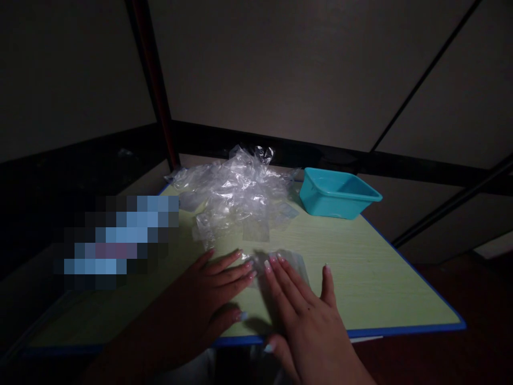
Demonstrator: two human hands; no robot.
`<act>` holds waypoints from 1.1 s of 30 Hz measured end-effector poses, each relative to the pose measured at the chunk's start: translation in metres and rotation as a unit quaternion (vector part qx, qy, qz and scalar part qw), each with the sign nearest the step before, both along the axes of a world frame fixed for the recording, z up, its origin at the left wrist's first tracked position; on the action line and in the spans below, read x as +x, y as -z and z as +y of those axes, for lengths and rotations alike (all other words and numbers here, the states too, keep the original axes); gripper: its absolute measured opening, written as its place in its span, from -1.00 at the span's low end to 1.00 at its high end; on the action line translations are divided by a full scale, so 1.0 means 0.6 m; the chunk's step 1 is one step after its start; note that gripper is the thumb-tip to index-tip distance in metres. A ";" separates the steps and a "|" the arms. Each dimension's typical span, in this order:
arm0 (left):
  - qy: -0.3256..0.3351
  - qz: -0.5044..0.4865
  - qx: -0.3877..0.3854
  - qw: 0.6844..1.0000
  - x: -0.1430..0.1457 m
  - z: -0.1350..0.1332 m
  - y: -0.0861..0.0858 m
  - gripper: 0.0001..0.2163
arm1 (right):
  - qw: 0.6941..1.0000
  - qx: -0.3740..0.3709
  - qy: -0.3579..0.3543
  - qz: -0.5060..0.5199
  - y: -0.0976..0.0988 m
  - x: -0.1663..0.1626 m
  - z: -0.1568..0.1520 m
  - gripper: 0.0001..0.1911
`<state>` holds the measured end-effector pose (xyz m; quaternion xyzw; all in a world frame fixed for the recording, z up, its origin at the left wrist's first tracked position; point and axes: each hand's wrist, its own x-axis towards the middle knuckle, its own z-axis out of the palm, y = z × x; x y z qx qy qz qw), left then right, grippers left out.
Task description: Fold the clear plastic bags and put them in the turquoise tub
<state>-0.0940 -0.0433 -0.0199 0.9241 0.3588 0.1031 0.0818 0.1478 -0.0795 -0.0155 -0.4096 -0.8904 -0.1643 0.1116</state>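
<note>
Both my hands lie flat near the front edge of a pale green table (pixel 372 278). My left hand (pixel 208 294) has its fingers stretched out, fingertips touching a small clear plastic bag (pixel 294 262). My right hand (pixel 300 305) rests palm down on that same bag, fingers spread and thumb apart. Neither hand grips anything. Just behind the hands is a loose heap of crumpled clear plastic bags (pixel 236 192), with a few flat ones at its front edge.
A teal plastic tub (pixel 336 195) stands at the back right of the table, to the right of the heap. A blurred pixelated patch covers the table's left side. The table has a blue rim; dark walls and a dark pole stand behind.
</note>
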 end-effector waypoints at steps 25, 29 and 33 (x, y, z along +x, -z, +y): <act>0.012 -0.020 0.000 1.000 -0.002 0.005 0.003 -0.51 | 0.980 -0.050 0.185 0.057 0.033 -0.012 0.008 -0.13; 0.006 -0.016 -0.010 1.000 -0.002 0.007 0.005 -0.50 | 0.980 -0.056 0.182 0.051 0.034 -0.004 0.005 -0.14; 0.001 -0.017 -0.023 1.000 -0.002 0.004 0.001 -0.51 | 0.982 -0.058 0.176 0.042 0.035 0.001 0.003 -0.15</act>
